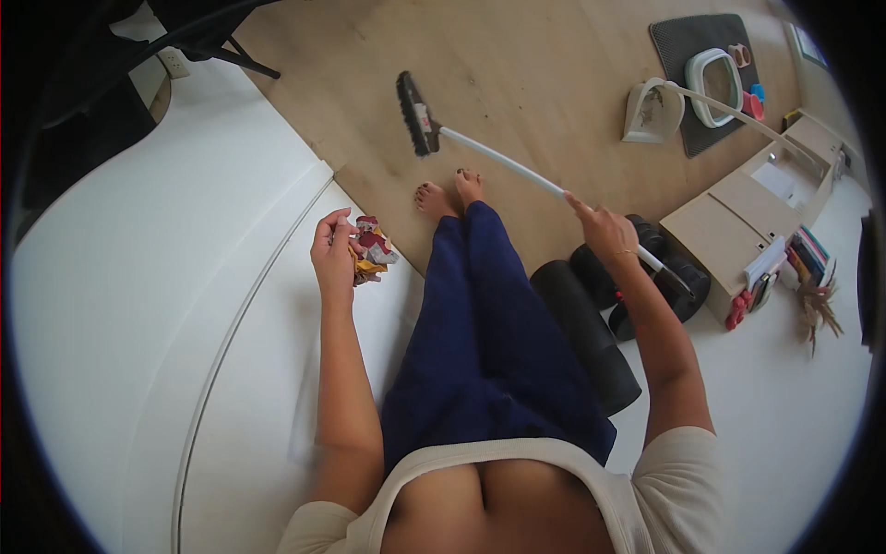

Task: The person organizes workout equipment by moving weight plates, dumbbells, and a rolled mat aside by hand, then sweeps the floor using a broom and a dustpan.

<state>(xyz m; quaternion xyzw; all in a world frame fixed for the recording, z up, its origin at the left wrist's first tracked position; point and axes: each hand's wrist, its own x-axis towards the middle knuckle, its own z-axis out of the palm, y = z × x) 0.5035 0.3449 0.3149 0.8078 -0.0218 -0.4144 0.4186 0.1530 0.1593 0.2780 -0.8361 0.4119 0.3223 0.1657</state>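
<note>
My left hand (333, 257) is closed around a bunch of crumpled wrappers (373, 247), red, yellow and silvery, which stick out past the fingers. On the other side, my right hand (605, 236) grips the white handle of a broom (506, 161). The broom's dark bristled head (420, 115) is out in front of my bare feet, over the wood floor; whether it touches the floor I cannot tell. A long-handled white dustpan (653, 113) stands farther off to the right, with some dark debris in it.
Black foam rollers (583, 334) lie beside my right leg. A low light-wood cabinet (729, 222) has books (808, 257) by it. At the back right, a white litter tray (712, 88) sits on a dark mat (674, 46). White furniture (249, 203) borders my left.
</note>
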